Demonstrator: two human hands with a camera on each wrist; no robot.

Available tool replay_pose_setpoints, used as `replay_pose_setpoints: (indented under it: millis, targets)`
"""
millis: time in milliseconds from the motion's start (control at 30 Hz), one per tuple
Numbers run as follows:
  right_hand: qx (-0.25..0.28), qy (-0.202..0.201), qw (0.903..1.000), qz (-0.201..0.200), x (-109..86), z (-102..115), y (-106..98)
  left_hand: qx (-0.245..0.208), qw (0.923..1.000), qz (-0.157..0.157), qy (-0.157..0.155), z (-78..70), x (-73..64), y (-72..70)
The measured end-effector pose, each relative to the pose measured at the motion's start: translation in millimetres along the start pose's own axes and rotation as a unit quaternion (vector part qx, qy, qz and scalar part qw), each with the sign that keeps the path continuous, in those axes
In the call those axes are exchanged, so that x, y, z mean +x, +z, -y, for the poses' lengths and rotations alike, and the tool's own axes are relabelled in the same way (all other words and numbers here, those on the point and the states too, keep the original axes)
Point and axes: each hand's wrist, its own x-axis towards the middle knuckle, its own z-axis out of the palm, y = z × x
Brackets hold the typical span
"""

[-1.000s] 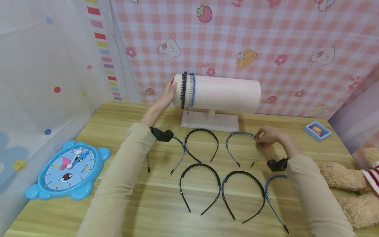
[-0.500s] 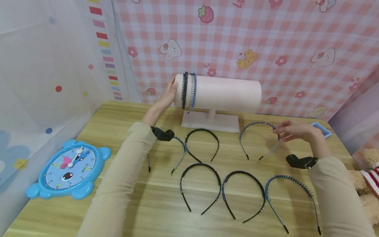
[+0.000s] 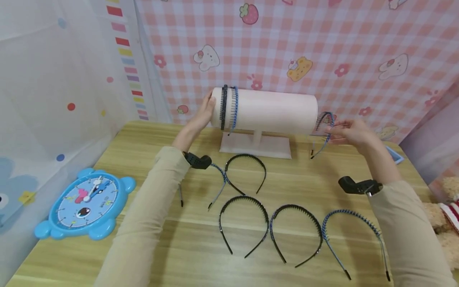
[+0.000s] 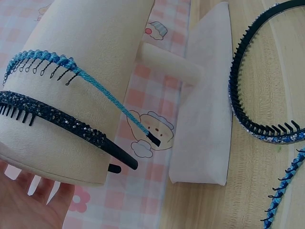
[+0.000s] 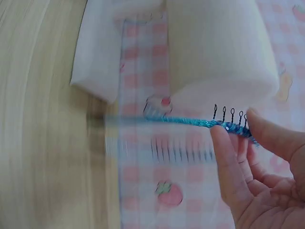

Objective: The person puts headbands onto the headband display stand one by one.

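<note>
A pale padded cylinder stand [image 3: 279,113] stands at the back of the table. Near its left end it bears a black glittery headband [image 4: 52,117] and a blue toothed headband [image 4: 52,59], side by side. My left hand [image 3: 204,112] rests against that left end with its fingers extended, fingertips partly hidden behind the rim. My right hand [image 3: 353,133] pinches another blue headband [image 5: 190,121] between thumb and fingers. That headband is upright above the table just off the cylinder's right end, its loop seen nearly edge-on and its tips pointing down.
Several more headbands lie on the table, such as a black headband [image 3: 265,171] before the stand and a blue headband [image 3: 349,211] at front right. A blue toy clock [image 3: 123,185] lies left. A small blue box [image 3: 396,155] and a teddy bear [image 3: 450,235] are at right.
My right hand has lifted the blue headband off the table, moving it rightward, then up and back to the stand's right end, turning it. My left hand has stayed at the left end.
</note>
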Motion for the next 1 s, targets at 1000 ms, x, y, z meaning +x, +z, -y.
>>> replay_pose_setpoints:
  millis: [1000]
  targets:
    - [-0.174,-0.203,0.9622,-0.051,21.4,31,19,-0.001,0.9997,0.01,-0.021,-15.0,-11.3,0.2]
